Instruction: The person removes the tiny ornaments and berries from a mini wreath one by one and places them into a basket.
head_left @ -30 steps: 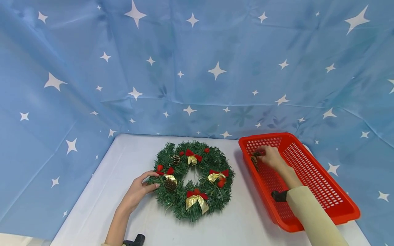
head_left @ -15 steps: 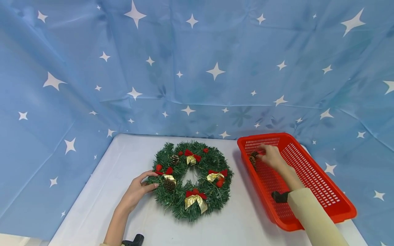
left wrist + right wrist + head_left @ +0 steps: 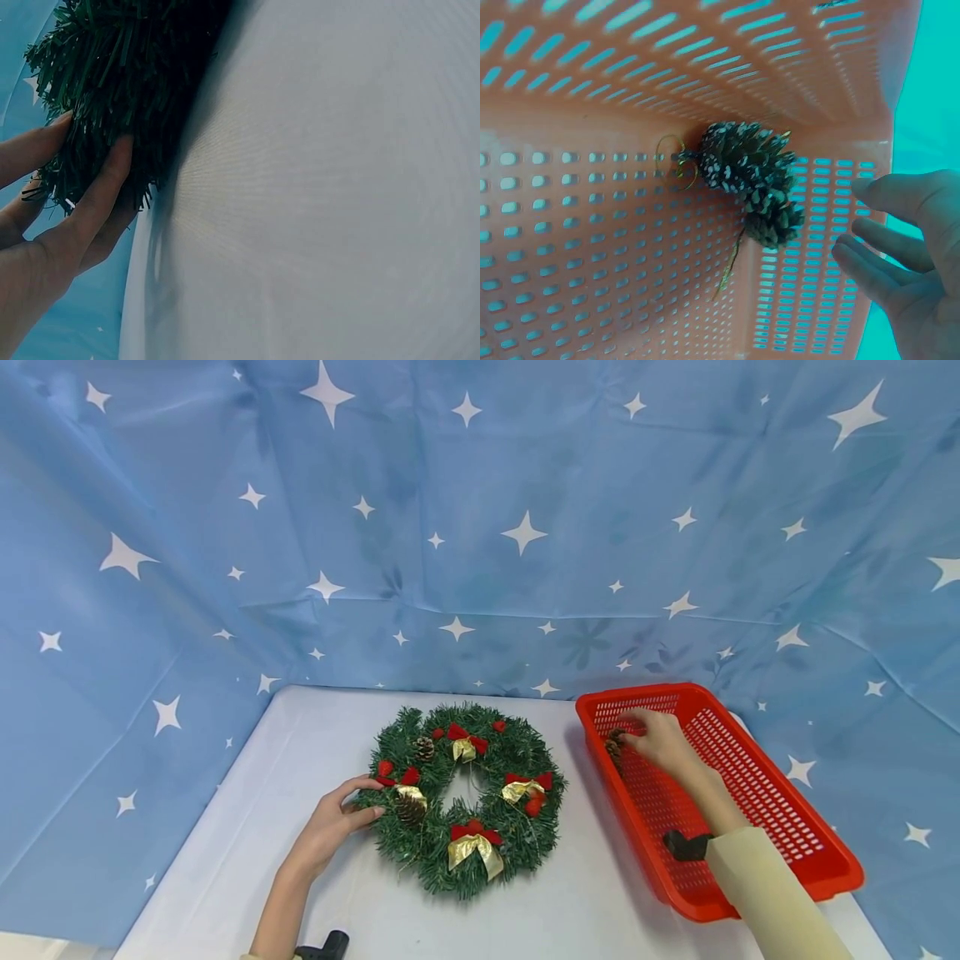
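A green wreath (image 3: 397,843) with red-and-gold bows, red berries and small pine cones lies on the white table. My left hand (image 3: 330,827) grips its left edge, thumb and fingers against the needles; the left wrist view shows the fingertips (image 3: 120,154) among the foliage. On the right, my right hand (image 3: 660,743) reaches into a red basket (image 3: 787,789). Two pine cones (image 3: 746,157) with gold cords sit in the basket's corner. In the right wrist view the right hand's fingers are spread apart from them and hold nothing.
The basket's raised red rim (image 3: 622,814) stands between the wreath and the right forearm. Blue cloth with white stars (image 3: 480,527) hangs behind and beside the table (image 3: 300,735). Each wrist bears a black device.
The head view has shifted slightly. My right hand has moved a little up and right relative to the basket. The left hand stays at the wreath's edge.
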### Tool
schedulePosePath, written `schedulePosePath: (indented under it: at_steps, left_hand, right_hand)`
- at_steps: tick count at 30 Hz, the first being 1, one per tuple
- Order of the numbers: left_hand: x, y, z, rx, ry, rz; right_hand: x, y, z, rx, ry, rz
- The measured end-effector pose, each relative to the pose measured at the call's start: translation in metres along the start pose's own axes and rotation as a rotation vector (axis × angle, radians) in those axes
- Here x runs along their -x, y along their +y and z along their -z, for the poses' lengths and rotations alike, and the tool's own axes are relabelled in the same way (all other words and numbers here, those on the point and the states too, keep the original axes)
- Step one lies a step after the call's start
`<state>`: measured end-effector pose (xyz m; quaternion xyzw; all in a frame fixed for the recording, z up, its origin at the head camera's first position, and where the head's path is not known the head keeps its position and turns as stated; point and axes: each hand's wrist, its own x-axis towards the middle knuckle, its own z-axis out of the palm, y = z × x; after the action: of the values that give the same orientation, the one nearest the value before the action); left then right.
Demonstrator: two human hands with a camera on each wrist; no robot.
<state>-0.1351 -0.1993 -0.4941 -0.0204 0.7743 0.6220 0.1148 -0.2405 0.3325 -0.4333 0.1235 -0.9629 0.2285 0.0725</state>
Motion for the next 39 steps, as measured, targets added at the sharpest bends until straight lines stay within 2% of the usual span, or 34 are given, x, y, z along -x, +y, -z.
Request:
schedulePosePath:
  at_steps: [7,19,26,35,39]
  left_hand:
    - [0.000,0.001,0.001,0.006,-0.009,0.004]
    - [0.000,0.000,0.001,0.001,-0.013,-0.006]
    - [0.000,0.000,0.001,0.010,-0.016,-0.010]
    - [0.000,0.001,0.001,0.003,-0.017,-0.006]
    - [0.001,0.001,0.001,-0.008,-0.016,-0.005]
  right_hand:
    - [0.004,-0.010,0.003,-0.059,-0.016,-0.024]
    - [0.010,-0.026,0.009,-0.064,-0.007,-0.025]
    - [0.014,-0.035,0.011,-0.048,0.012,0.013]
    - [0.019,-0.056,0.012,-0.158,-0.004,0.056]
    - [0.022,-0.066,0.014,-0.173,0.008,0.083]
